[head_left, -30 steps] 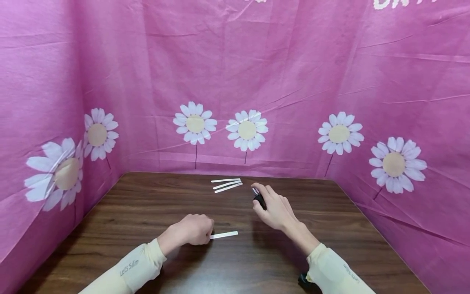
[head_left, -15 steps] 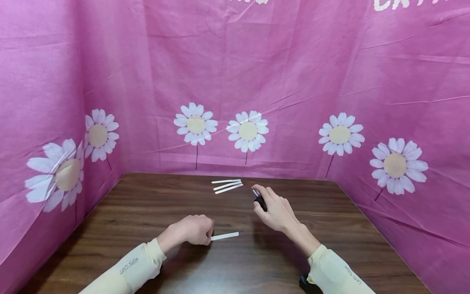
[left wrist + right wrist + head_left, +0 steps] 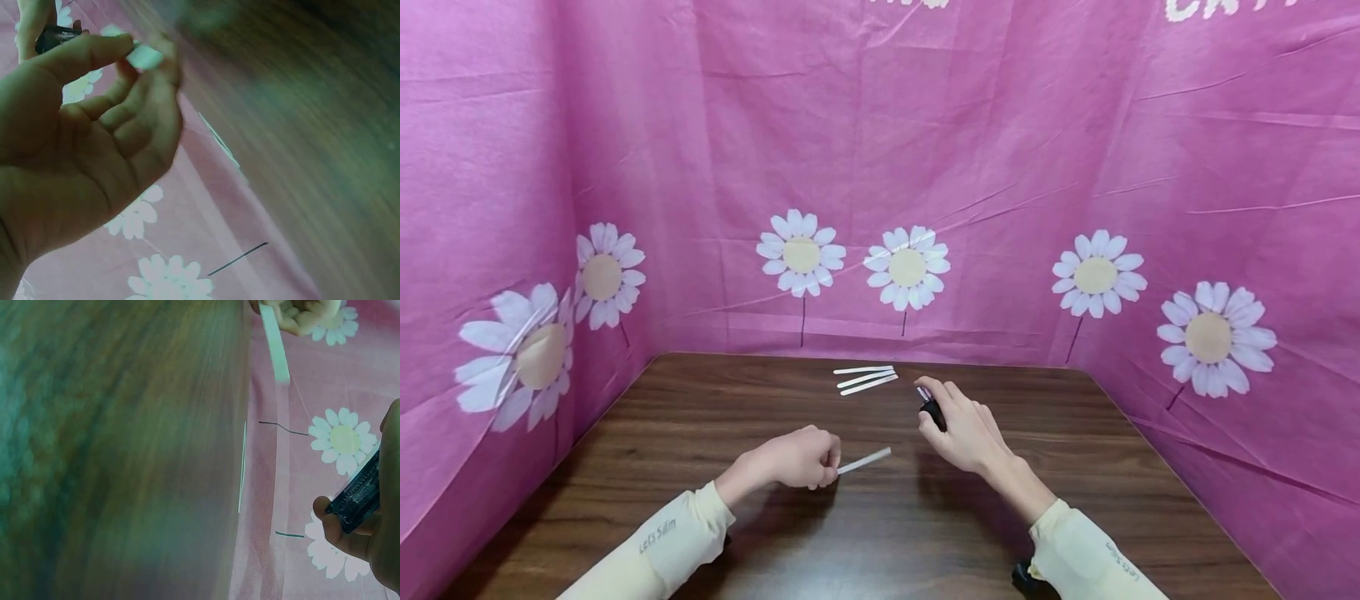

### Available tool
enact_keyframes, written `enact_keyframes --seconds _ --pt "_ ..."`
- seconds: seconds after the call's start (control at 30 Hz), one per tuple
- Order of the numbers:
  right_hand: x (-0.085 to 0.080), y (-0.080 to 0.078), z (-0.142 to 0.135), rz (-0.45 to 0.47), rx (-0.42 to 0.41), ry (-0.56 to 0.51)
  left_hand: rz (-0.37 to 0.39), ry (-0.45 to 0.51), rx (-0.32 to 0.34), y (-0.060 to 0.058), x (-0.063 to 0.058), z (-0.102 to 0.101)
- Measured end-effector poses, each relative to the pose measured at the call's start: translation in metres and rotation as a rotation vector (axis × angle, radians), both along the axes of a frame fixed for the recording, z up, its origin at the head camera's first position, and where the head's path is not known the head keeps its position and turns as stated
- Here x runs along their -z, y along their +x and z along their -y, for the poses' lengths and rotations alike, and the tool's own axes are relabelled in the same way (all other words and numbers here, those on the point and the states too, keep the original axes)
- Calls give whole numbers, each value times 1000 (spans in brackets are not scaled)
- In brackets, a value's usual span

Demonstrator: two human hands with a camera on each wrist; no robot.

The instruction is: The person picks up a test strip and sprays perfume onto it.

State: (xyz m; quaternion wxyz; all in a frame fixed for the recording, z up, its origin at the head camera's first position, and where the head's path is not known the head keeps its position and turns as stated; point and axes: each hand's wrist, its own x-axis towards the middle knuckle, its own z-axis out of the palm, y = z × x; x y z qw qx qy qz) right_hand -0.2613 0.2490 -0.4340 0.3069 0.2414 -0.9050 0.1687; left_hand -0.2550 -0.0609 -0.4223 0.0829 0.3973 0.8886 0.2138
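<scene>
My left hand (image 3: 801,458) pinches one end of a white paper strip (image 3: 867,459) between thumb and fingers; the strip points right and slightly up, above the table. The right wrist view shows that strip (image 3: 275,347) from the side, its free end hanging out from the left hand. Across from it, my right hand (image 3: 964,429) grips a small black bottle (image 3: 356,499) with a shiny top. Its index finger lies at that top in the head view, and the palm hides part of the bottle. In the left wrist view the strip (image 3: 145,57) is blurred.
Three more white paper strips (image 3: 867,382) lie fanned out near the far edge of the dark wooden table (image 3: 737,392). A pink cloth (image 3: 1000,150) printed with daisies surrounds the table on three sides. A black band (image 3: 1028,577) shows under the right sleeve.
My left hand has risen and turned, tilting the paper strip so that its free end moves up and away. The right hand with the black bottle stays almost in place.
</scene>
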Motion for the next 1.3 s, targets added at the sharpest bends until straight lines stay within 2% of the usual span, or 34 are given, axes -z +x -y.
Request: enact_keyframes --seconds 0.13,0.23,0.37,0.57,0.7,0.8,1.03,1.3 --pt "1 -1 0 0 3 3 170 161 -7 -11 2 2" --pt "1 -1 0 0 3 1 240 259 -52 -20 4 6" --pt "1 -2 0 4 0 -1 245 373 -120 -29 5 12" --pt "-1 -3 -1 6 5 5 249 541 -271 -41 4 15" --pt "-2 -3 -1 6 2 14 279 632 -362 -45 2 16" --pt "-3 -3 0 8 3 24 315 679 -401 -46 2 16" --pt "-2 -2 1 -2 -6 36 389 716 -396 -48 4 17" --pt "1 -2 4 42 -120 6 607 822 -330 -45 4 13"
